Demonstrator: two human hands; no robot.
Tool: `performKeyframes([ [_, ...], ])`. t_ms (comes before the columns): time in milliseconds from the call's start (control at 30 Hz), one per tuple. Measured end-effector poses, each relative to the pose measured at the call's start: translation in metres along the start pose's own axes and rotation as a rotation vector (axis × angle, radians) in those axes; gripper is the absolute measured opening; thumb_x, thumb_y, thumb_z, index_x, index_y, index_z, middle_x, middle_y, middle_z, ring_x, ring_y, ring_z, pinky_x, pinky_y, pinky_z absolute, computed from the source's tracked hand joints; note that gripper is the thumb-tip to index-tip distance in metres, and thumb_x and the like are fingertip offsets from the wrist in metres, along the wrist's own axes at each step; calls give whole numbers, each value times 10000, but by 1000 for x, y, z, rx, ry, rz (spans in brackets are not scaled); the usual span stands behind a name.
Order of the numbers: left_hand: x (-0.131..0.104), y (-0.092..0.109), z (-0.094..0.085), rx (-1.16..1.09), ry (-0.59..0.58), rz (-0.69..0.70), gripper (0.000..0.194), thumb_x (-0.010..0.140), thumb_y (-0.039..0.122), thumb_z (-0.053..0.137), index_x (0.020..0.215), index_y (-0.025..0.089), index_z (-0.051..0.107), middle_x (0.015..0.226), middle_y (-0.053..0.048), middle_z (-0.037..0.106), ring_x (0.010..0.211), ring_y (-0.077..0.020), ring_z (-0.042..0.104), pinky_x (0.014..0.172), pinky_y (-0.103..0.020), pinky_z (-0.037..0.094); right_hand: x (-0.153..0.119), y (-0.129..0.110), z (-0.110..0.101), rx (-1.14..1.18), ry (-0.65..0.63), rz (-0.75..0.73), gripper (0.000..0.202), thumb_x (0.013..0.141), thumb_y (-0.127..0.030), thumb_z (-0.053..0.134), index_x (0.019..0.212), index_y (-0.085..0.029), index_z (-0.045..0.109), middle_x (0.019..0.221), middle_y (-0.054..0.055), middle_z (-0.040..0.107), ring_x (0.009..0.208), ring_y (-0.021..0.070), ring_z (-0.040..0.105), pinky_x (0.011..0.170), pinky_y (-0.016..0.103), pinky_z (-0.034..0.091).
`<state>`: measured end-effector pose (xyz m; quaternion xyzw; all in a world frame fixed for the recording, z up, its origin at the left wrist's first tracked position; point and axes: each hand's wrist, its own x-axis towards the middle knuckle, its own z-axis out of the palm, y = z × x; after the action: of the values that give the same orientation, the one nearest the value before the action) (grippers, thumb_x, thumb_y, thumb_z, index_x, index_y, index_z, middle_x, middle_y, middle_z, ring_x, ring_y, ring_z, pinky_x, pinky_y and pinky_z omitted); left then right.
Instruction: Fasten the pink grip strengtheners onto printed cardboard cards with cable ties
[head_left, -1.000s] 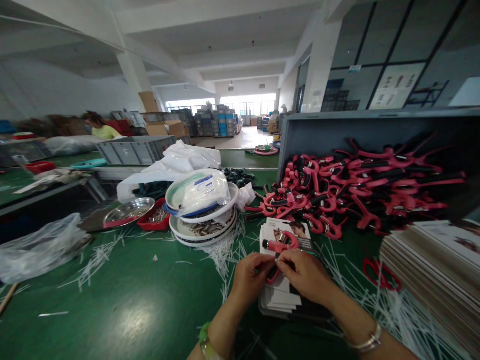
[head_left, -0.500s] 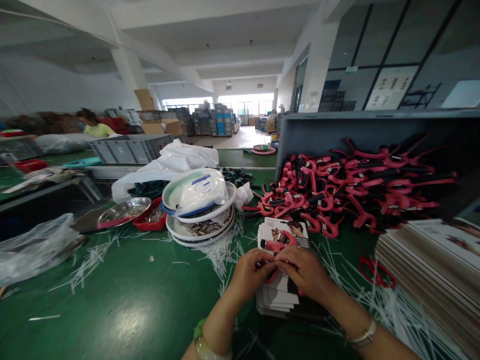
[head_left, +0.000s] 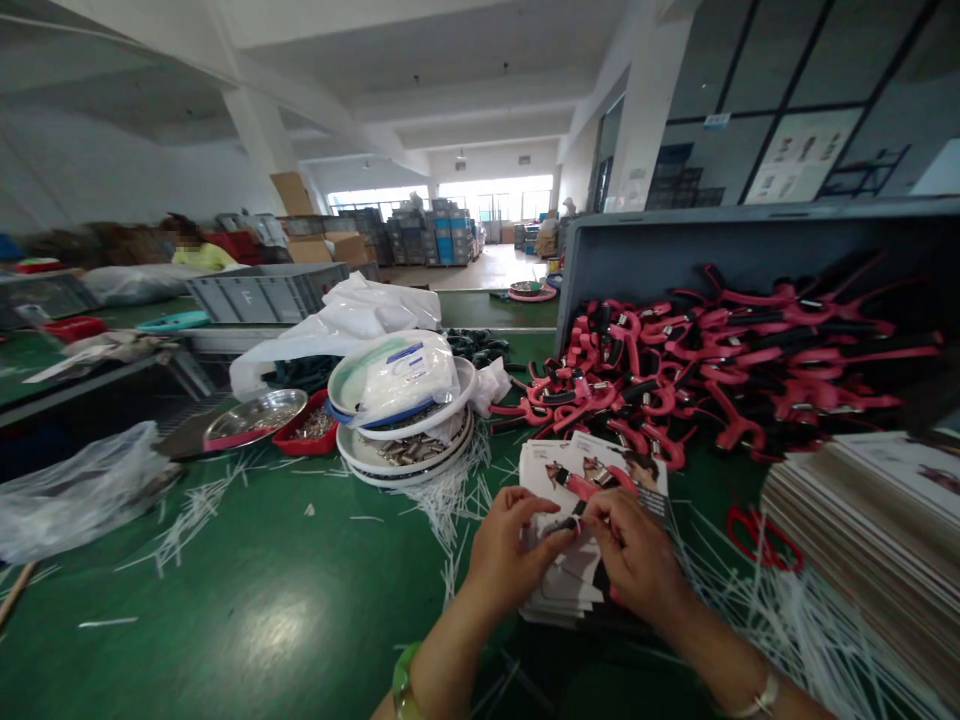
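Note:
A red-and-black plier-like hand tool (head_left: 577, 486) lies on the topmost of a stack of printed cards (head_left: 559, 592), partly hidden by my fingers. My left hand (head_left: 514, 550) has its thumb and forefinger on either side of the tool's dark handle, with a small gap between the fingertips. My right hand (head_left: 637, 555) pinches close to the handle's end, where a thin white strip like a cable tie (head_left: 574, 522) shows. Its far part is hidden behind the fingers. Loose white ties (head_left: 795, 610) are strewn right of the cards.
A grey crate (head_left: 675, 212) on its side spills many similar tools (head_left: 660, 370). Right of me stand red-handled scissors (head_left: 763, 540) and a tall card pile (head_left: 832, 510). Stacked white trays (head_left: 352, 470), a red dish (head_left: 306, 435) and a metal plate (head_left: 255, 420) sit ahead left. A person works far left.
My hands were close together over the tool; now they have parted slightly, and the left thumb and forefinger have spread. More of the dark handle and the white strip shows.

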<state>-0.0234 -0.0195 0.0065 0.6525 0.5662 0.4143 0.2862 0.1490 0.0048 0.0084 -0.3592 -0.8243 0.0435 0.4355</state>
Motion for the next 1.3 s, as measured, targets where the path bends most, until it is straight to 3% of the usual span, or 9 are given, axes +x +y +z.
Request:
performKeyframes([
  [67, 2, 2, 4, 14, 35, 84, 265, 761, 411, 629, 982, 276, 683, 1041, -48, 581, 961, -180, 558, 819, -289, 465, 5, 2, 2, 48, -34, -32, 122, 889, -180, 420, 785, -205, 479, 754, 32, 557, 761, 181, 537, 695, 311, 442],
  [233, 8, 6, 13, 49, 6, 122, 152, 806, 343, 592, 864, 253, 700, 893, -17, 636, 846, -151, 584, 750, -249, 460, 8, 1, 3, 63, 8, -53, 102, 883, -169, 412, 813, -207, 475, 760, 36, 557, 802, 190, 545, 729, 331, 454],
  [400, 3, 14, 6, 288, -45, 83, 158, 791, 341, 592, 908, 328, 697, 967, -2, 644, 884, -178, 594, 721, -261, 446, -15, 1, -9, 0, 49, -12, 95, 882, -177, 427, 809, -224, 465, 749, 25, 555, 752, 182, 532, 729, 350, 451],
  [600, -8, 21, 8, 380, -128, 116, 257, 818, 388, 535, 1039, 332, 653, 957, -31, 662, 850, -196, 610, 717, -278, 442, -32, 6, -24, -24, 81, 129, 99, 898, -186, 415, 836, -226, 481, 852, 52, 594, 854, 190, 561, 778, 346, 451],
  [667, -8, 20, 9, 418, -118, 100, 266, 819, 374, 526, 1037, 294, 656, 896, -53, 668, 824, -214, 612, 709, -300, 443, -24, 3, -23, 34, 36, 101, 111, 908, -199, 397, 851, -226, 488, 905, 56, 619, 897, 189, 576, 807, 345, 451],
  [767, -6, 12, 8, 380, -51, 29, 249, 814, 325, 529, 998, 223, 662, 875, -68, 673, 770, -199, 621, 697, -300, 450, -8, -5, -14, 81, -98, 101, 153, 920, -225, 370, 849, -222, 505, 815, 33, 640, 760, 166, 604, 683, 292, 468],
  [867, -3, 4, 6, 300, 39, -54, 212, 790, 306, 553, 937, 185, 647, 869, -54, 674, 719, -167, 623, 675, -276, 454, -2, -10, -3, 17, -189, 124, 191, 911, -230, 370, 775, -214, 502, 679, 14, 606, 628, 156, 572, 571, 264, 425],
  [967, -2, 0, 5, 325, 84, -66, 160, 783, 303, 552, 858, 188, 634, 807, -35, 655, 684, -154, 610, 648, -262, 440, -7, -8, 5, -90, -202, 85, 185, 892, -225, 393, 746, -207, 504, 682, 30, 592, 646, 169, 558, 582, 275, 406],
  [1300, 6, 1, 3, 317, 19, -50, 251, 757, 426, 588, 907, 232, 642, 846, -13, 630, 688, -139, 582, 613, -238, 406, -11, -4, 0, 127, -250, 249, 206, 910, -287, 381, 749, -214, 487, 667, 12, 581, 649, 161, 579, 569, 262, 424],
])
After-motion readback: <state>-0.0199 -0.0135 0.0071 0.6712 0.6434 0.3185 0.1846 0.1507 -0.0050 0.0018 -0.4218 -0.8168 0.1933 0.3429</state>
